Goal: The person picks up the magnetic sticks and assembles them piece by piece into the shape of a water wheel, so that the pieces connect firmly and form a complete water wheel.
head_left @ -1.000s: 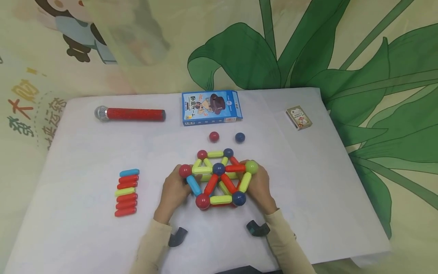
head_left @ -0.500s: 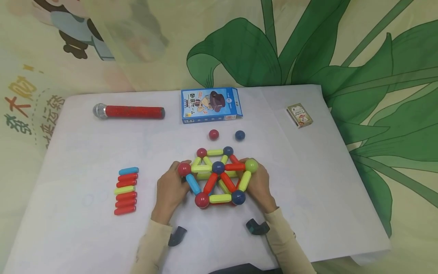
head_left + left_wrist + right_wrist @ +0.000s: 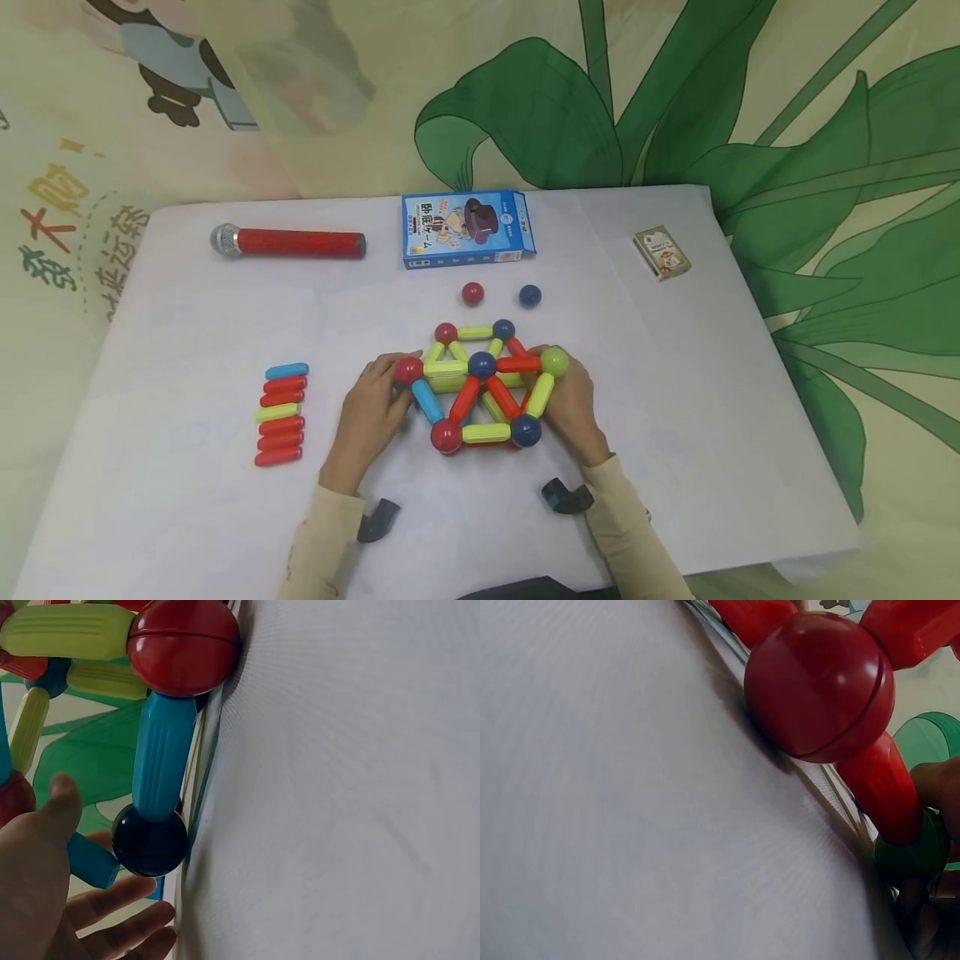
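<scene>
A magnetic ball-and-rod structure point(image 3: 486, 433) stands on the table between both hands. It has red, blue and green balls joined by yellow, red and blue rods. My left hand point(image 3: 369, 417) is at its left side, with thumb and fingers spread around a blue rod point(image 3: 93, 861) and no clear grip in the left wrist view. On the right side, my right hand point(image 3: 576, 410) holds the structure low down. In the right wrist view its thumb and fingers pinch a lower green ball point(image 3: 911, 851). Parts of the right fingers are hidden behind the structure.
Loose red ball point(image 3: 472, 293) and blue ball point(image 3: 530, 296) lie behind the structure. Several loose rods point(image 3: 281, 425) form a column at left. Along the back are a red microphone point(image 3: 300, 243), a blue box point(image 3: 468, 229) and a small card box point(image 3: 662, 252).
My left hand has loosened and shifted slightly left, its fingers straighter beside the structure. The right hand and the structure stay nearly in place. The head view shifts a little.
</scene>
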Action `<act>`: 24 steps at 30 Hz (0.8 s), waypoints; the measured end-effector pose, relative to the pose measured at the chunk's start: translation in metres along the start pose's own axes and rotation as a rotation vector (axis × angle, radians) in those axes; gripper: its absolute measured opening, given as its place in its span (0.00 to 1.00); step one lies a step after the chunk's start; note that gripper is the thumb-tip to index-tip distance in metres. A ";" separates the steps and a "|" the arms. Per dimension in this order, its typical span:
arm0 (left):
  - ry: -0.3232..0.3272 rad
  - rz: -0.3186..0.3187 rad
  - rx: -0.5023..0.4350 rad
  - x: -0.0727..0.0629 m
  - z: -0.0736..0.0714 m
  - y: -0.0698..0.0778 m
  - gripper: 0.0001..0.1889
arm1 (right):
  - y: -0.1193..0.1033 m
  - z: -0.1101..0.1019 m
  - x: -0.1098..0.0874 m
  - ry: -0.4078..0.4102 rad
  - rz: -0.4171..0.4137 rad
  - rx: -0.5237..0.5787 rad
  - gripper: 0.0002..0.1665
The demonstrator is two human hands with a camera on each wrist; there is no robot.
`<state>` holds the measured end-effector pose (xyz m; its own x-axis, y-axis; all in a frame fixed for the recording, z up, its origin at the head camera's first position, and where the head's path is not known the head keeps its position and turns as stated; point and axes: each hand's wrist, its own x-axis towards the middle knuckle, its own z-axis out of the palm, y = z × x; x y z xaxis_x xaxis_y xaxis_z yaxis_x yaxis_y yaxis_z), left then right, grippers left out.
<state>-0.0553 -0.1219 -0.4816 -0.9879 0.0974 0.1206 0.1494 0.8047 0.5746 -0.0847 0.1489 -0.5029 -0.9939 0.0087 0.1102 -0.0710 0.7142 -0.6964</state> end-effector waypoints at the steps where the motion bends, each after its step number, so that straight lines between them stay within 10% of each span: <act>1: -0.006 0.000 -0.014 0.000 0.001 0.000 0.22 | 0.000 -0.001 0.000 0.001 -0.002 0.004 0.15; 15: -0.026 -0.004 -0.102 0.006 0.007 0.004 0.20 | -0.002 -0.001 0.000 -0.030 0.044 -0.003 0.14; 24: -0.084 -0.171 -0.100 0.006 0.006 0.009 0.25 | -0.004 -0.001 0.000 -0.033 0.045 0.009 0.14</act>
<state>-0.0601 -0.1105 -0.4803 -0.9985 0.0160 -0.0515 -0.0219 0.7521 0.6587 -0.0846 0.1466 -0.4997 -0.9983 0.0171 0.0553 -0.0270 0.7073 -0.7064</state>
